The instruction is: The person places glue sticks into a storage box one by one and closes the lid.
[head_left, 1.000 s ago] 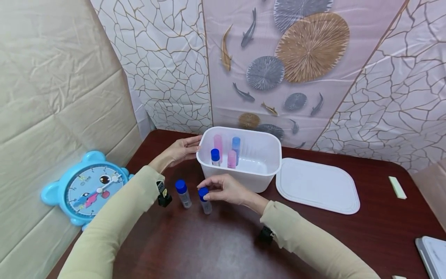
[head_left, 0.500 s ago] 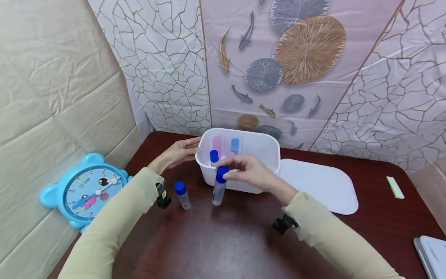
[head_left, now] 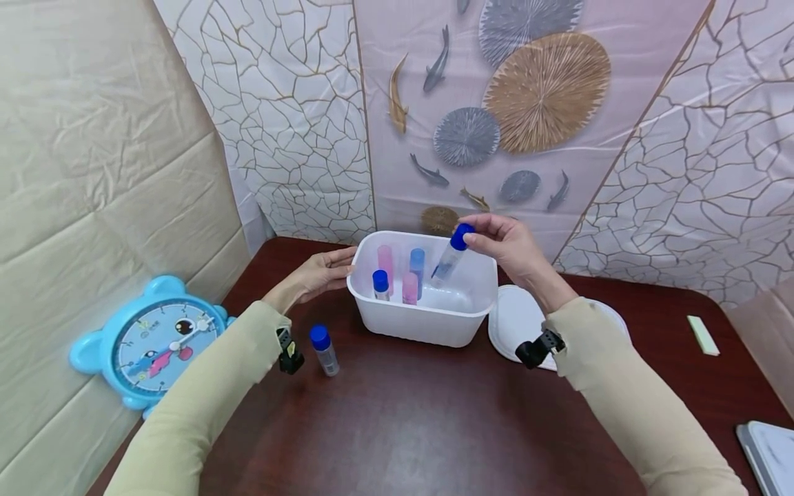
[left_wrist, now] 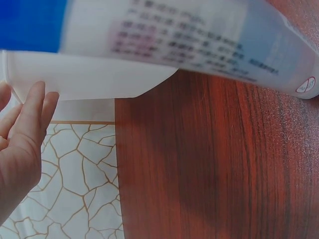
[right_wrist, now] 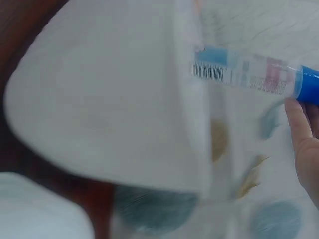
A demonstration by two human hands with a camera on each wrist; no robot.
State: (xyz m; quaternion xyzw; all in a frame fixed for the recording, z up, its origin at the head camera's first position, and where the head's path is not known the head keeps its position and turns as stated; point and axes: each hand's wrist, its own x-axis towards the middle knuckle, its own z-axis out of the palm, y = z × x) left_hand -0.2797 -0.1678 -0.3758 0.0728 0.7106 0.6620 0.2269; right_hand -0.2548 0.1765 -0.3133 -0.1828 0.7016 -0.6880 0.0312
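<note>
My right hand (head_left: 510,246) pinches a glue stick (head_left: 449,262) by its blue cap, thumb and fingers around it. It hangs tilted over the right half of the white plastic box (head_left: 428,324), its lower end inside the walls. In the right wrist view the held glue stick's barcode label shows beyond the box wall (right_wrist: 109,89). My left hand (head_left: 319,274), fingers extended, touches the box's left rim. Inside stand two pink tubes (head_left: 410,288), a light blue tube (head_left: 417,269) and a blue-capped glue stick (head_left: 381,284). Another blue-capped glue stick (head_left: 325,351) stands on the table near my left wrist.
The white lid (head_left: 511,324) lies right of the box, partly hidden by my right forearm. A blue bear-shaped clock (head_left: 164,344) is at the left. A pale green strip (head_left: 704,335) and a white-and-grey object (head_left: 769,451) are on the right side of the dark table (head_left: 397,427).
My right hand has lifted the glue stick from the table and carried it up and right, over the box. My left hand has stayed at the box's left rim.
</note>
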